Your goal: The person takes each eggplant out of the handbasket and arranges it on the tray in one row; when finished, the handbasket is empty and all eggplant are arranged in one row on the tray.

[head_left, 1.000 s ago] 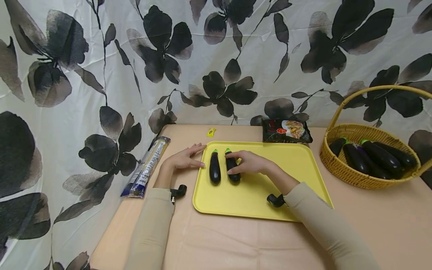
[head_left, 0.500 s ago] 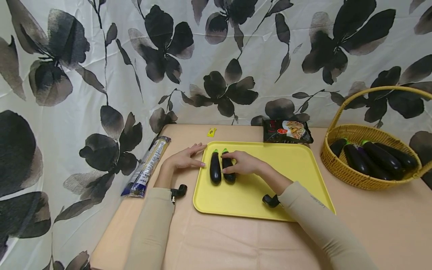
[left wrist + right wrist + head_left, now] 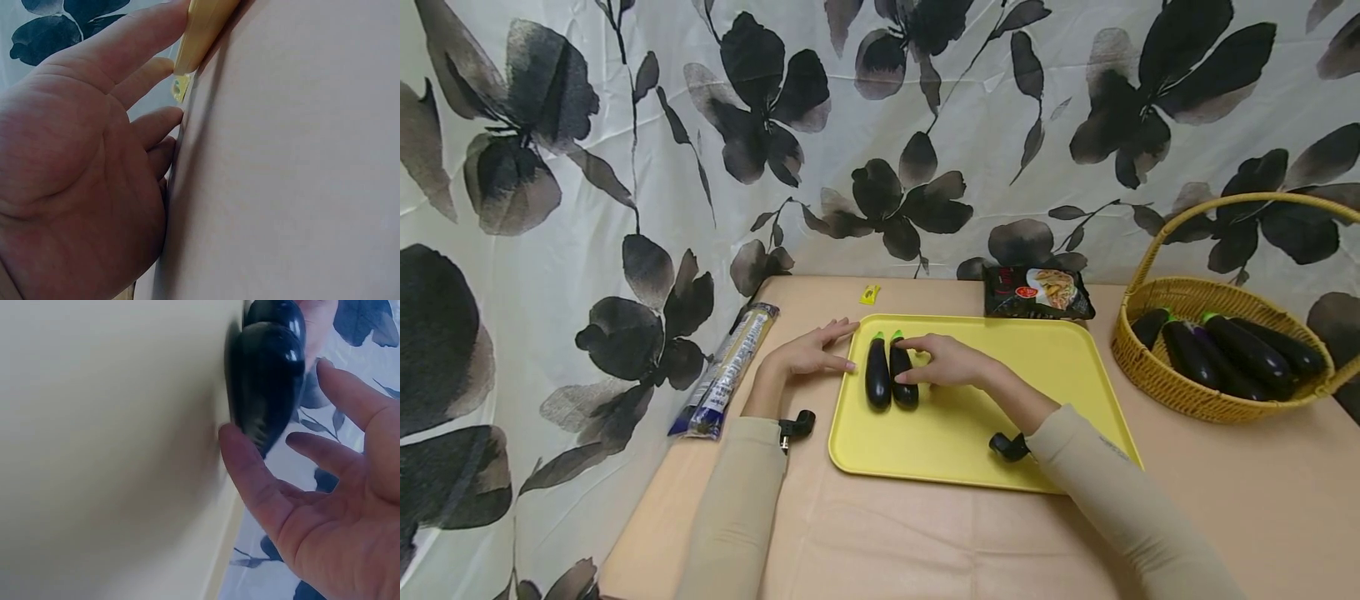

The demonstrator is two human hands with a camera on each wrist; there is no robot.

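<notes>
Two eggplants [image 3: 877,379] on a yellow tray [image 3: 940,450], between wide right hand [image 3: 953,363] and straight-fingered left hand [image 3: 805,353].

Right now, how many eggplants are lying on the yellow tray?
2: the left eggplant, nearer the left hand, and the right eggplant beside it, at the right hand. More lie in the basket, where some may be hidden.

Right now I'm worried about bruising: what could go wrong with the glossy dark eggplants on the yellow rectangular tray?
The glossy dark rounded eggplant by the right hand might roll if nudged. It lies close to the other glossy dark eggplant, so they could collide. The left hand at the edge of the yellow rectangular tray could shift it.
</notes>
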